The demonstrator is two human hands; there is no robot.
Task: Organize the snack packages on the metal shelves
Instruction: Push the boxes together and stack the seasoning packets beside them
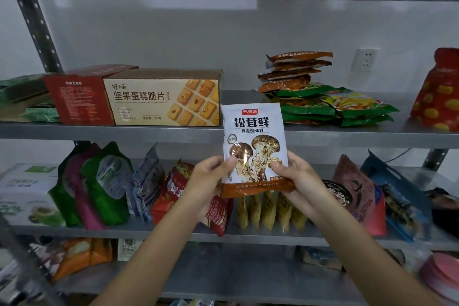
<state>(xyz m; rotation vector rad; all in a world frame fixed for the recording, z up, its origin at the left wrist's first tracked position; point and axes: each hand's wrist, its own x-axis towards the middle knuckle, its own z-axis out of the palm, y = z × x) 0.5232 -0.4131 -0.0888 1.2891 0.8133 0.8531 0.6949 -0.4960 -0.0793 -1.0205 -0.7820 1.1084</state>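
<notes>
Both hands are holding a white mushroom seasoning packet point(253, 141) upright in front of the metal shelves point(173, 130). The left hand point(211, 181) is pinching its lower left edge; the right hand point(295, 181) is gripping its lower right corner. A stack of matching packets point(293, 69) is lying on the upper shelf, right of the biscuit box point(164, 99).

Biscuit box point(164, 98) on mid shelf point(99, 130), pkt stack point(295, 69) to its right, mushroom pkt point(253, 131) in front btwn them.
</notes>
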